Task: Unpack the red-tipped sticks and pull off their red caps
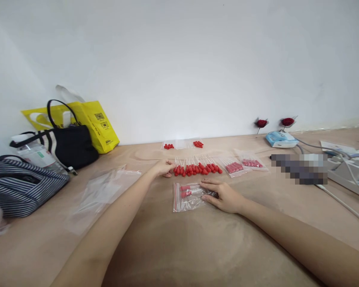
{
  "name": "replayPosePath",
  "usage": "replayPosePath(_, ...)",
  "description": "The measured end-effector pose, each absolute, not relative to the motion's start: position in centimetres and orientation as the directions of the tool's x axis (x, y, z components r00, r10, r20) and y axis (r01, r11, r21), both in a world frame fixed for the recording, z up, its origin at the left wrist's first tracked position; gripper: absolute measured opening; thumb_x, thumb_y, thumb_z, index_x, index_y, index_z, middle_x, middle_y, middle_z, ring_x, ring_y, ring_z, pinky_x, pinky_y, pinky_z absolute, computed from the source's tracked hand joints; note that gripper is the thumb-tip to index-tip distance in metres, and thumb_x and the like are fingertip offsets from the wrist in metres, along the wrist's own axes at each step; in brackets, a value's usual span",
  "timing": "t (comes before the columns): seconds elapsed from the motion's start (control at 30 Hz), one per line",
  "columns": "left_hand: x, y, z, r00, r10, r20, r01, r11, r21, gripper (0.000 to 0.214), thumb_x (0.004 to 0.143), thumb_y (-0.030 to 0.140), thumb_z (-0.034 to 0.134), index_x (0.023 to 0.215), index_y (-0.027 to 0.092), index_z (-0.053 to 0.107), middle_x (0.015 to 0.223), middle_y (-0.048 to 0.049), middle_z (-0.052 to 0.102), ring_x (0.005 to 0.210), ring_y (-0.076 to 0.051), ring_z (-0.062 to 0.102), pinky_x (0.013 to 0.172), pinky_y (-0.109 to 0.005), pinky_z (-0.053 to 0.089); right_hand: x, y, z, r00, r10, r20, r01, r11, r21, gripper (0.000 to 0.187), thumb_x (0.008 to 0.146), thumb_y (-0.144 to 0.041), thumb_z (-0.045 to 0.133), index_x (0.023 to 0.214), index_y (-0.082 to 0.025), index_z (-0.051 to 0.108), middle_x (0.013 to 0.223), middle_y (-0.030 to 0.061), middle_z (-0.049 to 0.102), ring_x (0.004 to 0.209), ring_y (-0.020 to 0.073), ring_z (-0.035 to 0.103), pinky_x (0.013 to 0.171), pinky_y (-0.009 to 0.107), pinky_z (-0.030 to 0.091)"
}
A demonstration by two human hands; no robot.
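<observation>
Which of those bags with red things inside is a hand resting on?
The front bag, partly under the right hand; the other filled bags lie farther back, untouched.

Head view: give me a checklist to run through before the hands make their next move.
1. Right hand at the clear bag: ok, fingers over its right end.
2. Red pieces in that bag: ok, visible near its left end.
3. Bag's seal closed: cannot tell.
4. Left hand at the row of red-tipped sticks: ok, at its left end; whether it grips a stick, cannot tell.
5. Pile of clear bags free of the left forearm: not ok in this view, the forearm crosses in front of it.
6. White cable apart from the right hand: ok, well to its right.
</observation>
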State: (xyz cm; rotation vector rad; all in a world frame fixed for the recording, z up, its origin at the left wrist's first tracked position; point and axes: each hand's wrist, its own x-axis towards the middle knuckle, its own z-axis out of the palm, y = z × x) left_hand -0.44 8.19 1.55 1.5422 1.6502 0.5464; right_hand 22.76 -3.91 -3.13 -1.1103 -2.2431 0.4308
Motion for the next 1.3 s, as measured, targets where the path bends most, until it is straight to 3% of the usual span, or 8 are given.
replayPosePath(0.13,-1.4,7.6,1.1,0.042,0.988,-0.149,0.649,0.087,0.756,0.023,0.075,0.037,0.054,0.076,0.015,0.053,0.056,0.0017,0.055,0.042,-0.009,0.052,0.044,-0.020,0.044,22.8,-3.9,-3.1,-0.485,0.798,0.358,0.619,0.603,-0.504,0.046,0.080,-0.042,0.047,0.120,-0.020,0.049,0.123,0.0101,0.049,0.113,0.0227,0.046,0.096,0.040,0.038)
replayPosePath(0.33,-3.6,4.3,-0.5,-0.058,0.982,0.179,0.711,-0.086,0.698,0.024,0.076,0.036,0.049,0.092,0.018,0.049,0.071,0.0012,0.057,0.057,-0.010,0.054,0.054,-0.020,0.042,22.8,-3.9,-3.1,-0.496,0.795,0.349,0.630,0.606,-0.485,0.046,0.081,-0.042,0.045,0.121,-0.018,0.049,0.122,0.0105,0.050,0.114,0.0219,0.045,0.097,0.039,0.036)
replayPosePath(0.53,-3.7,5.7,-0.8,-0.105,0.978,0.181,0.719,-0.051,0.693,0.025,0.075,0.038,0.049,0.086,0.015,0.053,0.076,-0.0025,0.059,0.044,-0.008,0.051,0.046,-0.021,0.040,22.8,-3.9,-3.0,-0.498,0.804,0.324,0.660,0.594,-0.460,0.049,0.081,-0.044,0.043,0.121,-0.016,0.049,0.123,0.0119,0.049,0.114,0.0218,0.045,0.097,0.038,0.037)
replayPosePath(0.73,-1.9,4.3,-0.4,-0.130,0.936,0.326,0.704,-0.144,0.695,0.020,0.077,0.035,0.047,0.082,0.016,0.052,0.075,-0.0024,0.059,0.066,-0.012,0.055,0.061,-0.022,0.042,22.8,-4.0,-2.9,-0.504,0.798,0.330,0.653,0.602,-0.459,0.047,0.081,-0.041,0.045,0.121,-0.016,0.048,0.123,0.0109,0.049,0.114,0.0214,0.045,0.097,0.037,0.037)
replayPosePath(0.8,-2.1,2.1,-0.6,-0.073,0.926,0.371,0.689,-0.222,0.690,0.018,0.076,0.033,0.047,0.078,0.017,0.053,0.069,-0.0002,0.057,0.063,-0.011,0.053,0.059,-0.021,0.042,22.8,-4.0,-2.9,-0.503,0.797,0.335,0.650,0.604,-0.461,0.047,0.081,-0.041,0.045,0.121,-0.017,0.048,0.123,0.0109,0.049,0.114,0.0217,0.045,0.097,0.038,0.037)
replayPosePath(0.93,-2.7,-1.9,-0.8,0.246,0.883,0.401,0.637,-0.459,0.619,0.013,0.071,0.025,0.052,0.066,0.016,0.061,0.066,-0.0013,0.058,0.063,-0.012,0.053,0.060,-0.023,0.042,22.8,-4.0,-3.0,-0.500,0.796,0.342,0.647,0.606,-0.463,0.047,0.081,-0.041,0.045,0.121,-0.017,0.049,0.123,0.0109,0.049,0.113,0.0219,0.045,0.097,0.038,0.037)
replayPosePath(1.13,-1.8,-2.8,-0.1,0.524,0.777,0.348,0.537,-0.619,0.574,0.021,0.075,0.031,0.055,0.090,0.023,0.066,0.091,-0.0031,0.065,0.087,-0.016,0.055,0.081,-0.029,0.041,22.7,-4.0,-3.0,-0.504,0.782,0.367,0.628,0.623,-0.467,0.041,0.083,-0.036,0.042,0.118,-0.016,0.052,0.119,0.0107,0.053,0.112,0.0205,0.047,0.096,0.036,0.038)
replayPosePath(1.3,-0.8,-2.4,0.2,0.613,0.752,0.243,0.577,-0.636,0.512,0.026,0.073,0.033,0.058,0.096,0.021,0.062,0.089,-0.0025,0.063,0.083,-0.017,0.052,0.077,-0.029,0.040,22.7,-4.0,-2.9,-0.528,0.754,0.391,0.586,0.657,-0.475,0.037,0.083,-0.032,0.045,0.115,-0.019,0.054,0.114,0.0074,0.057,0.111,0.0197,0.048,0.095,0.036,0.039)
